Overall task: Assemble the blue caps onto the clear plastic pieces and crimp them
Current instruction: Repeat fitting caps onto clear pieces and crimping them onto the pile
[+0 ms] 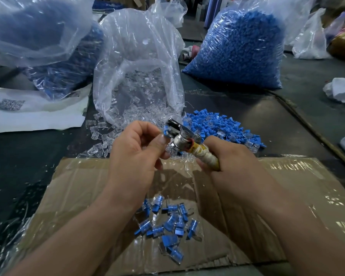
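capped pieces lie on the cardboard in front; behind it, a caps pile sits right of the open bag.

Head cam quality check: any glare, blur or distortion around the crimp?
Head view: glare on the taped cardboard at right and on the clear bag; wide-angle bending at the edges; far background soft; left hand, blue cap, crimping tool and right hand fairly sharp.

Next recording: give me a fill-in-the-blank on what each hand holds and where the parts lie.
The right hand grips the tool by its ____.
The left hand pinches a ____ cap at the tool's head.
The capped pieces lie on the ____.
The clear pieces spill from an open ____.
Missing: handle; blue; cardboard; bag.
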A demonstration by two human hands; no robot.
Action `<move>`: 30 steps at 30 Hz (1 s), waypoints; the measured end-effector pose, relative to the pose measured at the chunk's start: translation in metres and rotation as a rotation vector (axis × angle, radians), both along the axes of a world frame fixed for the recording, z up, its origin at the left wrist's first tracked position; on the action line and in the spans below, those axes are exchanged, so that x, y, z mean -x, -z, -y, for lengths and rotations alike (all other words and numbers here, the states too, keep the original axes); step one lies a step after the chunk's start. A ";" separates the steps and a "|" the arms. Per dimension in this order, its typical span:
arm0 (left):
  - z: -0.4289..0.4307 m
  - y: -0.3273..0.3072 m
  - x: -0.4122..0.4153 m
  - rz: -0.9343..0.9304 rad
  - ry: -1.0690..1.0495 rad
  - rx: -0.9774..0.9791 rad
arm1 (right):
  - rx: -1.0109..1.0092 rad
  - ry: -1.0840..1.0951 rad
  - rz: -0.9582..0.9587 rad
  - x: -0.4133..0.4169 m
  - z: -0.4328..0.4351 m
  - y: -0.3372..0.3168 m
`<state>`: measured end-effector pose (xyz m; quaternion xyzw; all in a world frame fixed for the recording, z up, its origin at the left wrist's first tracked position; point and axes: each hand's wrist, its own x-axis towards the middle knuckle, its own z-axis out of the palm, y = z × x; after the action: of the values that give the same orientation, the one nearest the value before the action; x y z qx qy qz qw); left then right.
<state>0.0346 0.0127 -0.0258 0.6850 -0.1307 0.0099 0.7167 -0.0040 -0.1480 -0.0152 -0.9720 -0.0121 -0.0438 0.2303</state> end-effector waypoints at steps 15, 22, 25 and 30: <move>-0.005 -0.008 -0.001 -0.143 0.230 0.086 | 0.084 -0.079 -0.219 0.000 0.026 -0.006; 0.000 -0.002 0.009 0.035 0.637 -0.406 | 0.192 -0.109 -0.304 -0.004 0.028 0.002; 0.000 0.002 0.009 0.125 0.652 -0.516 | 0.217 -0.129 -0.320 -0.005 0.030 0.003; 0.001 0.002 0.010 0.146 0.583 -0.493 | 0.157 -0.136 -0.345 -0.004 0.035 0.003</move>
<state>0.0242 0.0116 -0.0279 0.7683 -0.3693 -0.1773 0.4919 0.0003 -0.1826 -0.0178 -0.9771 -0.0413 0.1399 0.1549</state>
